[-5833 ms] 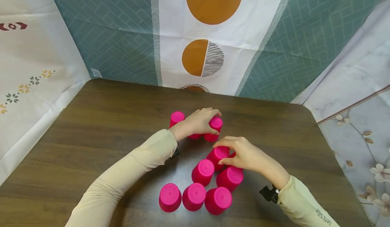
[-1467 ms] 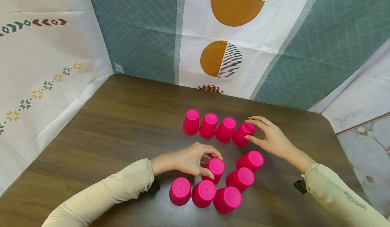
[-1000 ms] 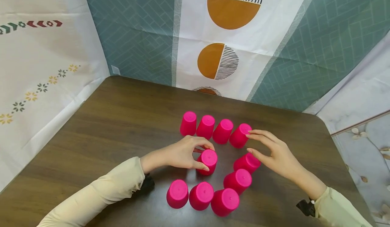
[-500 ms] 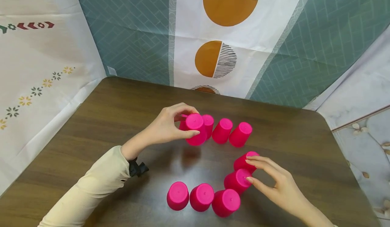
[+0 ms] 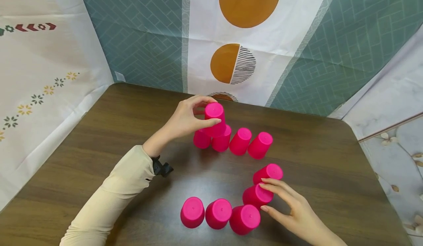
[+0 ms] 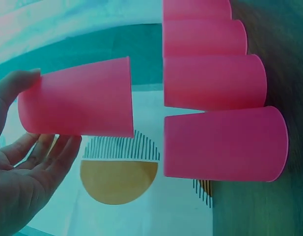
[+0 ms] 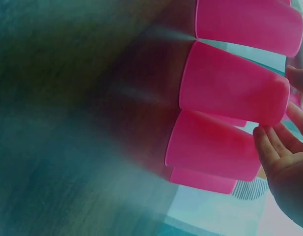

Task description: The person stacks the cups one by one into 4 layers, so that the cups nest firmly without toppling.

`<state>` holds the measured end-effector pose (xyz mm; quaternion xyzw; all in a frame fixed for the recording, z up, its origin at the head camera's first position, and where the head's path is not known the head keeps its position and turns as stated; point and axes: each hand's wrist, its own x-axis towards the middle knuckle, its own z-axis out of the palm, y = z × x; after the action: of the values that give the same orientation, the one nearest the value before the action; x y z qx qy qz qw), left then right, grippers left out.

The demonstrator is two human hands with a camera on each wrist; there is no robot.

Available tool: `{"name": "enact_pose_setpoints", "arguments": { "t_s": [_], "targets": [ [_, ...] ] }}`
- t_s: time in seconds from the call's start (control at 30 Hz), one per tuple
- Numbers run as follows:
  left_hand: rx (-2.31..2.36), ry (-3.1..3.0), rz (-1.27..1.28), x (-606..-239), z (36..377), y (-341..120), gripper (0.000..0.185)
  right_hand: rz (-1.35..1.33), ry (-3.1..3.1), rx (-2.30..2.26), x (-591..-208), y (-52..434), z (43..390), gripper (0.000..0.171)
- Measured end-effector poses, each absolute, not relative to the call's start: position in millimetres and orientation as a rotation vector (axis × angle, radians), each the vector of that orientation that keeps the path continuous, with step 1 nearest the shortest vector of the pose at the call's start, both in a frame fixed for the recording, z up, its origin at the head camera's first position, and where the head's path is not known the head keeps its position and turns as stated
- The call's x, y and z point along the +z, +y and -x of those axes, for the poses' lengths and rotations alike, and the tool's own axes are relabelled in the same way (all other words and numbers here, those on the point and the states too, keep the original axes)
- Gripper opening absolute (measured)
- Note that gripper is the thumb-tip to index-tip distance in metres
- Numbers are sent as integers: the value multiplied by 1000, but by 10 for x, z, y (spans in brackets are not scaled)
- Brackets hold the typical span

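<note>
My left hand (image 5: 185, 119) grips an upside-down pink cup (image 5: 214, 110) between thumb and fingers, raised over the left end of the back row. In the left wrist view a gap separates the held cup (image 6: 85, 101) from the tops of the row cups (image 6: 225, 147). My right hand (image 5: 299, 213) is at the top of another upside-down pink cup (image 5: 252, 198), standing in the right-hand line. Thumb and fingertips lie on opposite sides of this cup (image 7: 234, 83) in the right wrist view, fairly straight and right at its edge.
Several pink cups (image 5: 240, 145) stand mouth down in the back row. Three more, such as the leftmost cup (image 5: 192, 214), form the front row. Another cup (image 5: 267, 174) stands behind the one at my right hand. Patterned cloth (image 5: 138, 44) hangs around the wooden table (image 5: 148, 114).
My left hand has lifted a cup from mid-table and carried it back over the row. My right hand has left the back row's right-end cup and moved nearer, to the right-hand line.
</note>
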<state>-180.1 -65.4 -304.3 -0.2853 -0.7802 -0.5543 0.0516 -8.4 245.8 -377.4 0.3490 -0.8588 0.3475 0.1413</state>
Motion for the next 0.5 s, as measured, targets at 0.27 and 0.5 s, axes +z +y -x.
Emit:
{"name": "enact_pose_setpoints", "arguments": {
  "t_s": [0.27, 0.5],
  "targets": [
    [-1739, -2490, 816, -3059, 1969, -586, 44, -976, -2498, 932, -3784, 2452, 71, 47],
    [-1644, -2574, 839, -3095, 2091, -565, 45, -990, -2510, 927, -3793, 2469, 71, 43]
  ]
}}
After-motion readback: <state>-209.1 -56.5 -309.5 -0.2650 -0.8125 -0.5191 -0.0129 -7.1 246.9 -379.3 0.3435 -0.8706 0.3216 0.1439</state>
